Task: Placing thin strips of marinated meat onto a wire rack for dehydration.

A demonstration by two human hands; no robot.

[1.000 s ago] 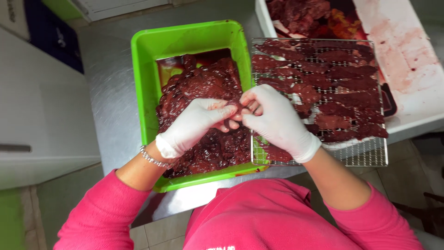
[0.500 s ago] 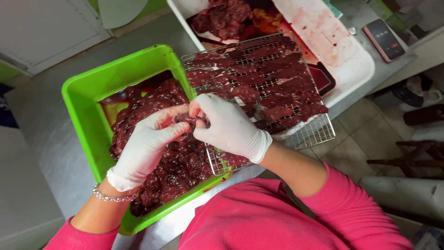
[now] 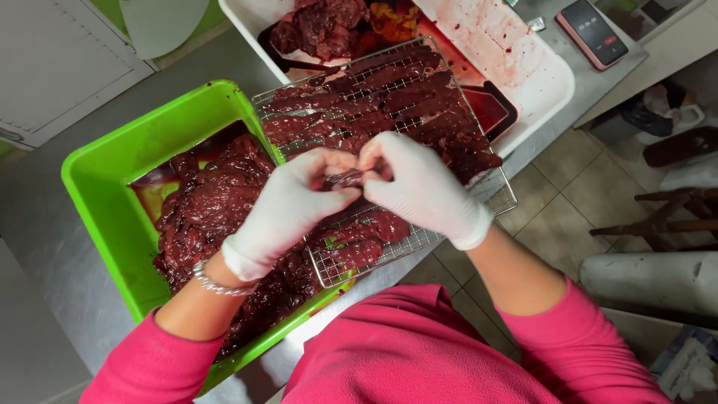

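Note:
Both hands wear white gloves and pinch one dark red strip of raw meat between them. My left hand grips its left end and my right hand grips its right end, above the near edge of a wire rack. Several flat meat strips lie on the rack. A green plastic tub to the left holds a heap of marinated meat. The rack's left corner overlaps the tub's rim.
A white tray smeared with red juice sits at the back with more meat and a black dish. A phone lies at the counter's right end. Tiled floor and stool legs lie to the right.
The view has swung to the right, so tub and rack sit more to the left and tilted. Both hands stay pinched together on the meat strip, now over the rack's near edge.

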